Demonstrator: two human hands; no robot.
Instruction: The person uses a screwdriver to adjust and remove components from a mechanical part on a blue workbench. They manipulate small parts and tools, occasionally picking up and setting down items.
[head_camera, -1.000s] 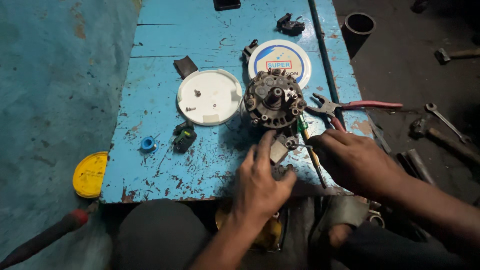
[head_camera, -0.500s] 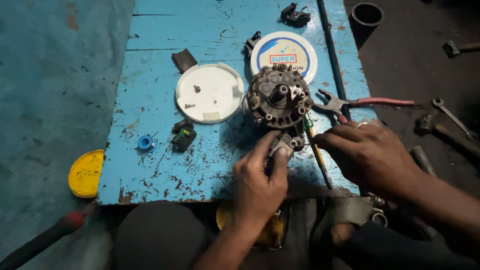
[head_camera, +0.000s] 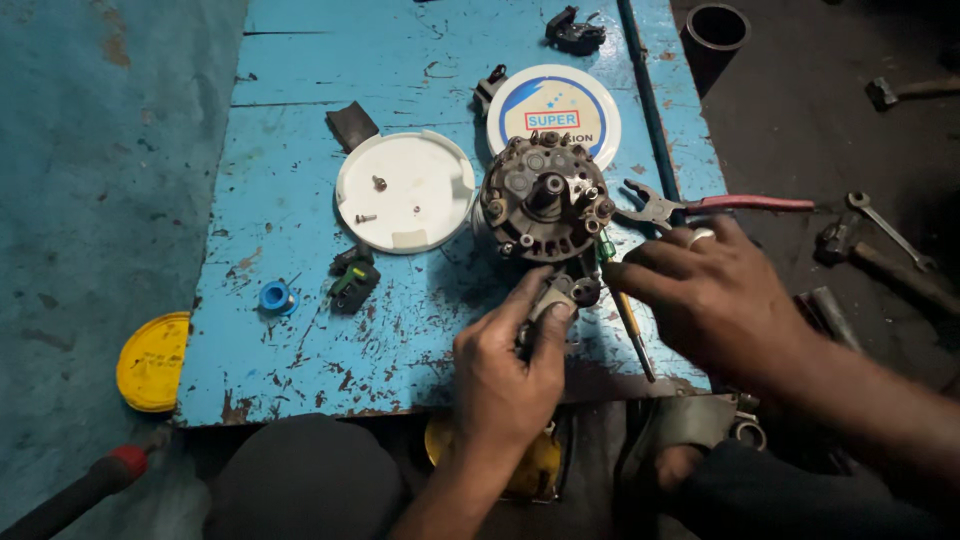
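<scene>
A round, dark, greasy alternator-like unit (head_camera: 545, 197) lies on the worn blue wooden board (head_camera: 300, 330). Just in front of it my left hand (head_camera: 508, 372) pinches a small grey metal part (head_camera: 556, 295) between thumb and fingers. My right hand (head_camera: 712, 293), a ring on one finger, reaches in from the right with its fingertips at the same part. A screwdriver with a green-and-yellow handle (head_camera: 622, 308) lies on the board under my right hand's fingers.
A white round lid (head_camera: 405, 190) holds two small screws. Behind the unit lies a white-and-blue round lid (head_camera: 555, 105). Red-handled pliers (head_camera: 720, 206), a small black connector (head_camera: 352, 283), a blue ring (head_camera: 275, 296), a yellow lid (head_camera: 152, 360), wrenches and a hammer at the right.
The view has shifted slightly. My left hand has lifted its fingers up to the small part in front of the unit, and my right hand has moved closer to it.
</scene>
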